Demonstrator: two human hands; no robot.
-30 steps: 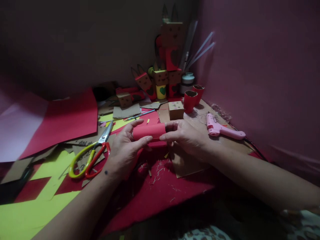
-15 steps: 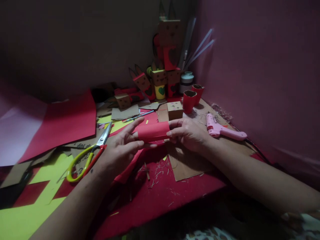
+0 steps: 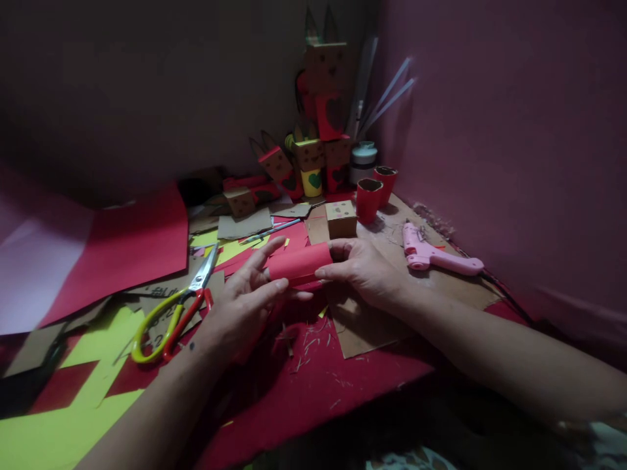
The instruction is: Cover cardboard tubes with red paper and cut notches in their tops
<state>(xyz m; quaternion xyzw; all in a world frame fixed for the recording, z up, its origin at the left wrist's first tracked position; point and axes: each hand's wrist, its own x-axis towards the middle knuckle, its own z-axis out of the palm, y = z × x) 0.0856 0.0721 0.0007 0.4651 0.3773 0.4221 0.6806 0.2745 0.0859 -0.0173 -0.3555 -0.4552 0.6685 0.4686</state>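
Between my two hands lies a red paper tube (image 3: 300, 262), held sideways above the table with a seam along its near side. My left hand (image 3: 249, 290) grips its left end, the thumb in front and a finger stretched out behind. Closed on the right end is my right hand (image 3: 360, 267), its thumb pressing near the seam. Scissors (image 3: 189, 310) with yellow and red handles rest just left of my left hand. Below the right hand is a flat cardboard piece (image 3: 365, 333). A small cardboard box (image 3: 341, 219) with a drawn face stands behind the tube.
A pink glue gun (image 3: 435, 254) lies at the right by the wall. Two red cups (image 3: 369, 202) stand behind the box. Decorated cardboard figures (image 3: 312, 163) and a lidded jar (image 3: 363, 156) fill the back. Red card (image 3: 142, 241) and yellow paper (image 3: 44, 424) cover the left.
My right thumb has slid left along the tube's near side, and my left thumb has come onto its edge. The tube is tilted slightly more. The view has shifted a little.
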